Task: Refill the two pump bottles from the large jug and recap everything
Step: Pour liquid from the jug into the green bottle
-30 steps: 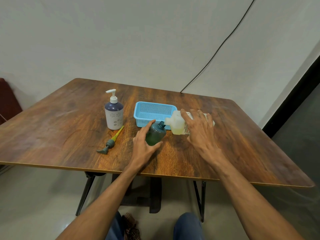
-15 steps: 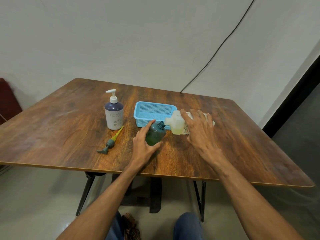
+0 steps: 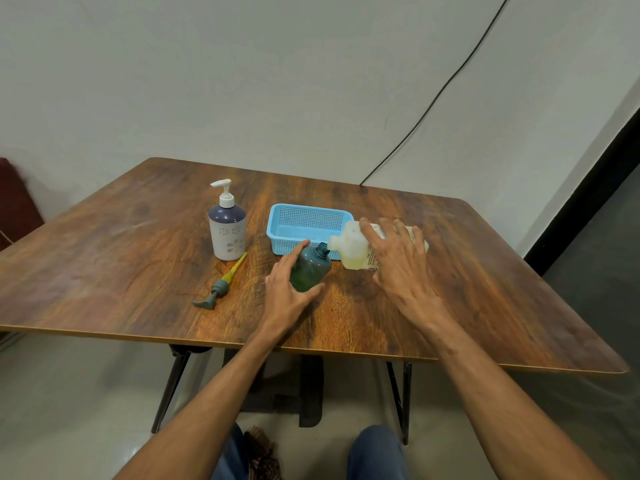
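Fingers (image 3: 302,245) of the left hand (image 3: 282,296) curled round the green bottle (image 3: 310,268), thumb on the near side, index over the far shoulder; lower part of that bottle hidden behind the palm. Dark translucent plastic, rounded body, short open neck, tilted toward the right. Right hand (image 3: 398,261) clamped over the jug (image 3: 349,249), fingers spread across its top, thumb out of sight beneath. Pale, milky, squarish plastic, lying tipped with its spout just beside the green bottle's neck; yellowish liquid pooled in the low corner. Touching or apart: impossible to tell, and any pour too small to make out. Red-lettered label mostly covered by the hand. Behind both, a blue perforated basket (image 3: 277,216), near wall partly blocked. Left of it, upright on the wood-grain table (image 3: 121,254), the capped pump bottle (image 3: 227,233): navy shoulder, white flowered body. Loose pump (image 3: 221,285) flat nearby, grey head, yellow tube.
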### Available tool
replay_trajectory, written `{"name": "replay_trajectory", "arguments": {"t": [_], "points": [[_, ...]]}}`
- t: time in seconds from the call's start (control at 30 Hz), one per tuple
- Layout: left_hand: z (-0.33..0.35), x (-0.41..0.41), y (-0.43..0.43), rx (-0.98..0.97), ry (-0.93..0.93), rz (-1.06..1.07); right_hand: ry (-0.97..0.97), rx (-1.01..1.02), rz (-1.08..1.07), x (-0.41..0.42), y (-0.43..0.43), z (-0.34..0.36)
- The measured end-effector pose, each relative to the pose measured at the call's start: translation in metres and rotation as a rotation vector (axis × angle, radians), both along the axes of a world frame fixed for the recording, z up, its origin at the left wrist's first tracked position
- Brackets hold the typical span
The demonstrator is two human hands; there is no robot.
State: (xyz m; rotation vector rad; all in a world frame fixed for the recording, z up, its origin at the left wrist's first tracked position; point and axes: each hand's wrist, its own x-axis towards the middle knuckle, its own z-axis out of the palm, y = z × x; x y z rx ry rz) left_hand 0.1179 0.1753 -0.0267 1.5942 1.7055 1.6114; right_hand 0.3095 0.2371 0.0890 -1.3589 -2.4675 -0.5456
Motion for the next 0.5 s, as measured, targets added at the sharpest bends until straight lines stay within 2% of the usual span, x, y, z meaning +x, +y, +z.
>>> {"name": "replay_trajectory", "arguments": {"t": [0.5], "points": [[-0.0013,0.0002,0.0008,-0.001,0.014,0.011,-0.018,0.006,0.005,-0.0039,-0.0004,0.0007]]}}
